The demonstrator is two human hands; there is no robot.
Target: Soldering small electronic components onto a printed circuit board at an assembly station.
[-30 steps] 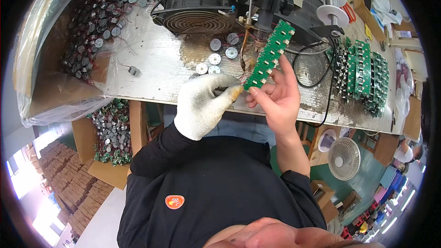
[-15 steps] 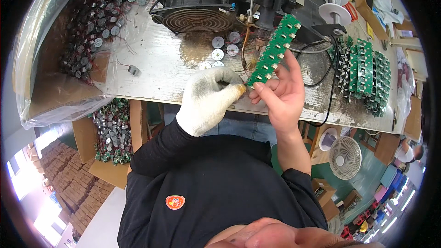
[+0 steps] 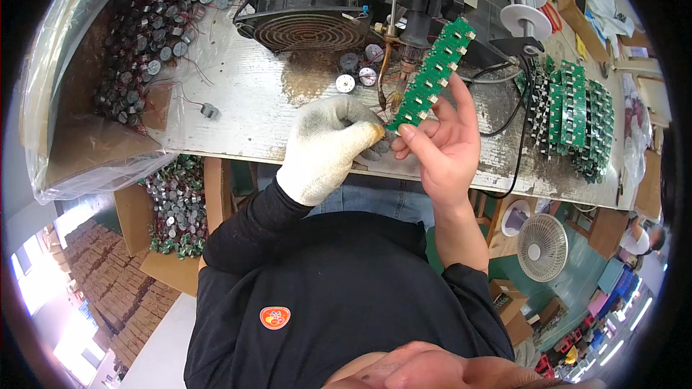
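Observation:
My right hand [image 3: 448,145], bare, holds a long green circuit board strip [image 3: 437,66] with small white connectors along one edge. Its thumb lies over the strip's lower end, and its fingers are behind. My left hand [image 3: 321,145], in a white glove with a stained thumb tip, pinches at that same lower end; what lies between its fingertips is hidden. A grey round part [image 3: 374,150] partly shows beneath the gloved fingers. Just beyond the strip stands a soldering iron [image 3: 385,75] with a coppery, darkened tip. Several small round motors [image 3: 345,84] lie left of it.
A black fan [image 3: 310,14] stands at the back. Many wired motors [image 3: 173,21] pile up at left, one loose motor [image 3: 209,111] apart. Stacked circuit boards [image 3: 569,115] lie at right, beyond a black cable [image 3: 525,129]. Wire spools [image 3: 524,5] stand behind. A carton [image 3: 169,266] sits below left.
The board strip has shifted slightly up and right with my right hand. The small motors near the fan lie differently, and fewer show beside my glove.

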